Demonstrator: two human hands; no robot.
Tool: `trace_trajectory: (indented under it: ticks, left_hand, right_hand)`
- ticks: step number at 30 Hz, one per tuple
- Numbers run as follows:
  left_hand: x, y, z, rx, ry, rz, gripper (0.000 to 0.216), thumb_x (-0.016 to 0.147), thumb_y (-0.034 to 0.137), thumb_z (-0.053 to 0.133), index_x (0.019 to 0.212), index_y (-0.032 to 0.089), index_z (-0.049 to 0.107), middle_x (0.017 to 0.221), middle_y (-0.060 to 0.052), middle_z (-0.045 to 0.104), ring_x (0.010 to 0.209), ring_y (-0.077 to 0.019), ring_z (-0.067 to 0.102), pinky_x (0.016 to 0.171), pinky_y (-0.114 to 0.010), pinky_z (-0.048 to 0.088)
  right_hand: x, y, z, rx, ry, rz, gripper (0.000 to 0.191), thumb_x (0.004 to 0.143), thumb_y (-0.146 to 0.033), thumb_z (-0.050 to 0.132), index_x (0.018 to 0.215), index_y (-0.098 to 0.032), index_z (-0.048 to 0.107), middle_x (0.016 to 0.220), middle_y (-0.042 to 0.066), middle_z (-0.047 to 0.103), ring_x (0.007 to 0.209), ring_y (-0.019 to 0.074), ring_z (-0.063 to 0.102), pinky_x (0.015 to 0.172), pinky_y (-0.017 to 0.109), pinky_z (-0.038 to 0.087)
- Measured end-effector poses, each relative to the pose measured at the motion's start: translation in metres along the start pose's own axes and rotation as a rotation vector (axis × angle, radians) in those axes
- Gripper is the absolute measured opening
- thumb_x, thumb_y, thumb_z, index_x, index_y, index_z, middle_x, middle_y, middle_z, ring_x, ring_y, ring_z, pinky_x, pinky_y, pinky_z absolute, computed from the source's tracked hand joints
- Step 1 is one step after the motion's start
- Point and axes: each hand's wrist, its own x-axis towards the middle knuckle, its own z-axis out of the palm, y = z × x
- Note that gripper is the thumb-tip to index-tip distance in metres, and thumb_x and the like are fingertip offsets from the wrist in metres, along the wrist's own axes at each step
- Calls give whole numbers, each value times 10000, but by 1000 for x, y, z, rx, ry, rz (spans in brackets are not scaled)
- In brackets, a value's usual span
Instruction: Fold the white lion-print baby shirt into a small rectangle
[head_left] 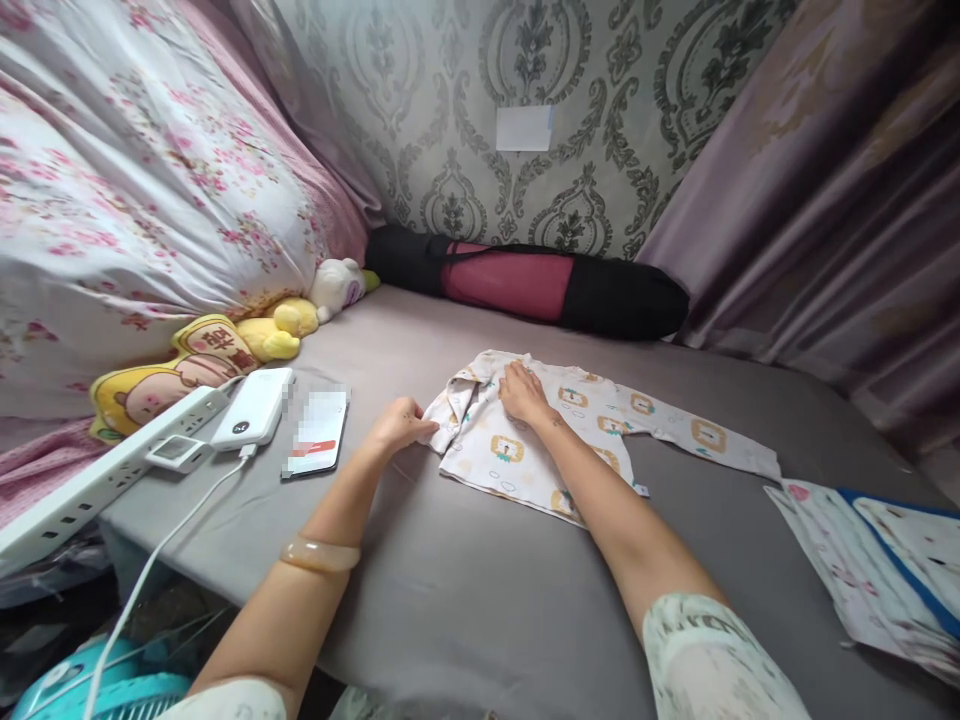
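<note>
The left hand [401,420] pinches the baby shirt's [525,450] folded sleeve edge; the right hand [525,392] presses flat, fingers spread, near the collar. Soft, light cloth on the bed [465,580], likely best gripped at hems.

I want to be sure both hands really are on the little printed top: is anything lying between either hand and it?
Nothing visible does. The left hand touches the baby top at its left edge, and the right hand lies flat on its upper middle. The phone and power bank lie off to the left, apart from it.
</note>
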Motion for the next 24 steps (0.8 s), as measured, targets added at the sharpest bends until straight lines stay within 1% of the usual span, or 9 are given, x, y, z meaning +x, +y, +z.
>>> trace_trajectory:
  ticks: [3,5,7,11,13,15,19,22,24]
  left_hand:
    - [0,2,-3,-56,-41,-24,166,660,306,652,630,195,533,505,48,469,541,-128,476,507,-234,320]
    - [5,1,-8,-101,-25,-30,152,650,288,650,645,196,528,507,55,455,532,-122,457,498,-230,311]
    - [15,-2,-15,-145,64,-23,141,662,284,631,675,195,522,534,53,456,549,-120,455,503,-225,311]
    - [46,-9,-40,-184,313,-26,122,702,299,561,744,192,522,605,37,468,602,-132,463,523,-228,328]
    - [63,-14,-54,-178,440,-24,137,712,298,540,793,188,538,665,23,508,652,-145,493,559,-235,361]
    - [78,-19,-65,-147,524,-2,175,735,315,530,847,184,558,743,2,561,723,-162,532,621,-247,401]
    - [105,-27,-78,-49,575,46,225,803,334,513,949,177,581,909,-52,639,873,-206,587,772,-287,445]
    - [126,-28,-79,19,581,33,218,855,302,487,1011,180,578,1009,-92,659,983,-237,596,846,-308,438]
    - [138,-27,-78,58,583,33,218,882,282,466,1047,187,573,1040,-105,664,1017,-248,595,864,-315,432]
  right_hand:
    - [14,-2,7,24,-48,70,487,1012,-299,264,1436,-112,416,1588,147,309,1477,233,230,1190,414,175]
    - [22,-2,10,56,-55,128,533,1023,-353,213,1481,-129,367,1610,126,269,1490,234,202,1201,430,144]
    - [26,-3,11,91,-52,173,564,1024,-392,167,1498,-151,353,1609,101,282,1490,227,206,1206,433,137]
    - [26,-11,11,104,-17,221,588,1018,-407,150,1520,-158,330,1609,85,284,1491,225,197,1211,432,115]
    - [22,-15,11,98,-6,229,600,1018,-419,154,1531,-154,314,1613,95,270,1495,234,180,1212,434,94]
    - [19,-19,11,89,2,226,610,1018,-436,161,1535,-150,313,1616,111,256,1499,245,165,1210,443,78]
    - [15,-22,12,43,16,215,628,1013,-489,194,1533,-163,328,1620,129,239,1501,264,148,1203,461,70]
    - [15,-23,13,14,15,210,664,1004,-539,190,1541,-168,312,1620,135,236,1501,267,143,1197,465,73]
    - [15,-23,13,7,19,210,689,997,-568,189,1544,-166,303,1621,138,231,1501,269,138,1196,464,71]
